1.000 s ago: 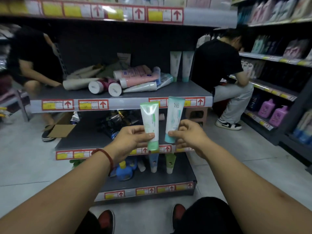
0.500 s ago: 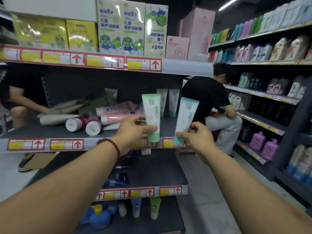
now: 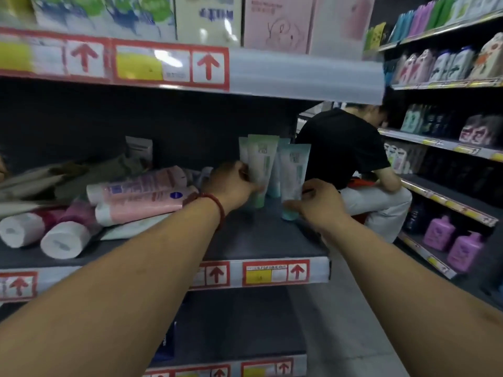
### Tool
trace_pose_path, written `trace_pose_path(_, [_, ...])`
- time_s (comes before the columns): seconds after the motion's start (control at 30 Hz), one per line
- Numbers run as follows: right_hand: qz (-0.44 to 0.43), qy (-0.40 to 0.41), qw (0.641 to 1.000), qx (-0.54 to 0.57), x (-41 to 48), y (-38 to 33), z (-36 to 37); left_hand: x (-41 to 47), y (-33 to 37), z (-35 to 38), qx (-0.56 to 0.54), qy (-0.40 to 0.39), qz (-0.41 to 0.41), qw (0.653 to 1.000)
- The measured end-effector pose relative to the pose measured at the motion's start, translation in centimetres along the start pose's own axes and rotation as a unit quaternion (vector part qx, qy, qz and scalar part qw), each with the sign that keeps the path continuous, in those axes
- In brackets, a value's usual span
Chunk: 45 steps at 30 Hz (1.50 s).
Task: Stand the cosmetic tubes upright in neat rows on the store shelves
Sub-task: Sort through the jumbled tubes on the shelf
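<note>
The left grip (image 3: 234, 183) clamps a green tube (image 3: 262, 170) and the right grip (image 3: 318, 202) pinches a teal tube (image 3: 294, 175), both cap-down at the shelf's (image 3: 258, 238) far right. They look light, soft and tippy (probably slick), so hold low near the cap.

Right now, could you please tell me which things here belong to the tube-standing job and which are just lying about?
Part of the job:
- green tube, held by the left hand
- blue tube, held by the right hand
- pink tubes lying on the shelf

Just lying about:
- boxes on the level above
- purple bottles across the aisle
- person in black beyond
</note>
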State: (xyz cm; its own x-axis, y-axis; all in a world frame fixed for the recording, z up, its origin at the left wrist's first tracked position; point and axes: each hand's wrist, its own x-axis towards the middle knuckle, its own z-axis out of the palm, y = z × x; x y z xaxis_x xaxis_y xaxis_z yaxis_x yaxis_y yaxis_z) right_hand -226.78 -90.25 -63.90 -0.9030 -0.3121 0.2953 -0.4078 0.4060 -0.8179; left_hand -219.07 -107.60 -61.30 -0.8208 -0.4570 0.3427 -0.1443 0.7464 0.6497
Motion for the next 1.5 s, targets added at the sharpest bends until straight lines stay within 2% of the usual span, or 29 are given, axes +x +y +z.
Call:
trace_pose_path(0.13, [-0.012, 0.003, 1.0, -0.012, 3.8, 0.6, 1.6, 2.4, -3.0, 1.9, 0.042, 0.021, -0.005, 0.999])
trace_pose_path(0.33, [-0.029, 0.021, 0.999, -0.001, 5.4, 1.4, 4.7, 3.4, -5.2, 4.1, 0.081, 0.071, 0.035, 0.994])
trace_pose_path(0.6, [-0.035, 0.021, 0.999, -0.007, 5.0, 2.0, 5.1, 4.0, -5.4, 4.1, 0.124, 0.07, 0.031, 0.989])
trace_pose_path(0.9, [-0.028, 0.022, 0.997, -0.064, 5.0, 1.9, 5.4, 3.8, -4.7, 4.3, 0.167, 0.057, 0.006, 0.984])
trace_pose_path(1.07, [-0.029, 0.023, 0.997, -0.067, 5.3, 2.1, 5.5, 3.8, -4.7, 4.6, 0.157, 0.095, 0.005, 0.983])
trace_pose_path(1.5, [-0.026, 0.023, 0.997, -0.066, 5.5, 2.1, 5.5, 4.1, -5.2, 4.8, 0.164, 0.101, 0.012, 0.981])
